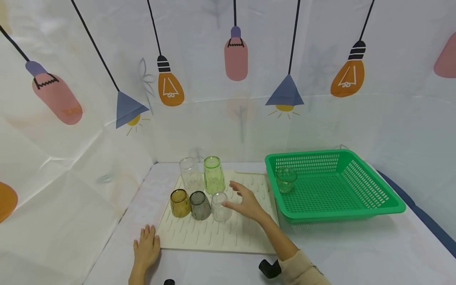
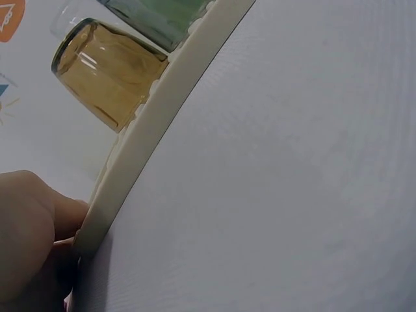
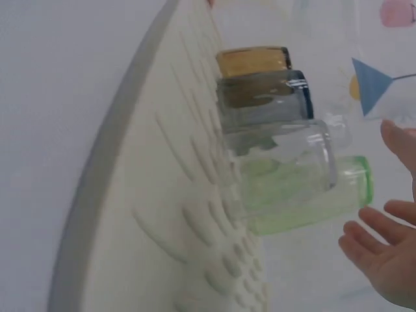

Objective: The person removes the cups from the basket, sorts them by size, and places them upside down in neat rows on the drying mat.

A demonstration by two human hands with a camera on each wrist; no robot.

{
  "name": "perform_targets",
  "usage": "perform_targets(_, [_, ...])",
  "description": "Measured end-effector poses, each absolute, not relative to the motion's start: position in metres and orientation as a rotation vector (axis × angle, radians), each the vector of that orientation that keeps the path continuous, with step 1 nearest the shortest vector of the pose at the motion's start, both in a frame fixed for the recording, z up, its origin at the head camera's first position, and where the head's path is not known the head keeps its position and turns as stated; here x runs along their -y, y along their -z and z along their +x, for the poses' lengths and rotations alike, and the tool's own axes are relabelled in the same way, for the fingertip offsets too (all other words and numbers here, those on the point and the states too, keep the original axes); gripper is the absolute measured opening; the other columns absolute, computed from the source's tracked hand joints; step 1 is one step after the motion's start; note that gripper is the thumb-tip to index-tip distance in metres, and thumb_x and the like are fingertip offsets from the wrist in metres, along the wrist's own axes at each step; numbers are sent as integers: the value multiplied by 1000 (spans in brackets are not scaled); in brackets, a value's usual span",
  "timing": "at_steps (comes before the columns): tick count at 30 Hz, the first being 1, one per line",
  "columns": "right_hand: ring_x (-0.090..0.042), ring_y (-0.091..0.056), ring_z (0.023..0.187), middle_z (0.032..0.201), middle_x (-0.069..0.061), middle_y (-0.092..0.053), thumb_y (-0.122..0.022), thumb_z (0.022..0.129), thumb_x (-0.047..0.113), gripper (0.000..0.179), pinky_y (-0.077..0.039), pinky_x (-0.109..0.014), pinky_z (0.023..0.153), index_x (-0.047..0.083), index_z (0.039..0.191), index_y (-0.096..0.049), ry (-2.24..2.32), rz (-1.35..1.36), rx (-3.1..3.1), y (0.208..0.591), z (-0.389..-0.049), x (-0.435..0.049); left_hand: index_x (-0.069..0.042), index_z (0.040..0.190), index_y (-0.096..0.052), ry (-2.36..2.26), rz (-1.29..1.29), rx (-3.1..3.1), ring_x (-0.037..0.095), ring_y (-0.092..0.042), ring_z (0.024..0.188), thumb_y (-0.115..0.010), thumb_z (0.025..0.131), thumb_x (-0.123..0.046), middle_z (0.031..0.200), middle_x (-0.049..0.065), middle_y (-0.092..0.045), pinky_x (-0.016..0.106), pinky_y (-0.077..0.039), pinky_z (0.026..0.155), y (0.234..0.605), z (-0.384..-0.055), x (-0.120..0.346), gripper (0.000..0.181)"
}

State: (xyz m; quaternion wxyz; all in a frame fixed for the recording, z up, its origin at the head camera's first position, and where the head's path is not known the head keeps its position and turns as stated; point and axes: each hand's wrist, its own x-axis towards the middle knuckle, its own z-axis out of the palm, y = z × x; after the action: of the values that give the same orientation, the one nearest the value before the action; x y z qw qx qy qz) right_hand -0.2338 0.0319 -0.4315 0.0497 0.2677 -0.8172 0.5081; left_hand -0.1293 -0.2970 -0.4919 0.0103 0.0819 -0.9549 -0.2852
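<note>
Five glasses stand on a cream ridged draining board (image 1: 246,237): a tall clear glass (image 1: 190,174) and a tall green glass (image 1: 214,178) behind, an amber glass (image 1: 180,206), a grey glass (image 1: 200,208) and a short clear glass (image 1: 221,211) in front. My right hand (image 1: 247,202) is spread beside the short clear glass, thumb overlapping it in the head view; in the right wrist view its fingers (image 3: 383,234) are apart from the glasses. My left hand (image 1: 147,245) lies flat at the board's front left corner, fingers straight, thumb side against its edge.
A green plastic basket (image 1: 338,215) with slotted walls stands right of the board, holding a short green-tinted glass (image 1: 286,182) at its left side. A black curved object (image 1: 269,269) lies near the right sleeve. A patterned white sheet (image 1: 213,130) hangs behind the table.
</note>
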Motion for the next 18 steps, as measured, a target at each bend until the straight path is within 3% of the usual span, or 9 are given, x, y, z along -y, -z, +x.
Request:
perform_targets(7, [-38, -57, 110, 124, -25, -56, -73, 81, 8, 56, -50, -44, 89, -9, 129, -49, -1411, 775, 2276, 411, -240, -72, 23, 132, -29, 866, 246, 2978, 57, -11, 132, -32, 96, -5, 140, 43, -16, 72, -4, 101, 493, -130, 296, 46])
perform_targets(14, [-46, -58, 103, 113, -33, -58, -69, 79, -8, 47, -49, -53, 86, -18, 120, -50, -1422, 644, 2191, 386, -239, -116, 23, 132, -29, 845, 264, 2996, 57, -12, 132, -32, 94, -3, 140, 43, -16, 72, -5, 102, 492, -131, 296, 46])
perform_targets(18, [-49, -55, 105, 115, -35, -56, -66, 81, -7, 47, -46, -55, 88, -18, 123, -47, -1471, 589, 2251, 385, -246, -142, 23, 131, -30, 844, 257, 2991, 57, -13, 131, -32, 94, -3, 140, 43, -18, 72, -6, 101, 491, -131, 295, 46])
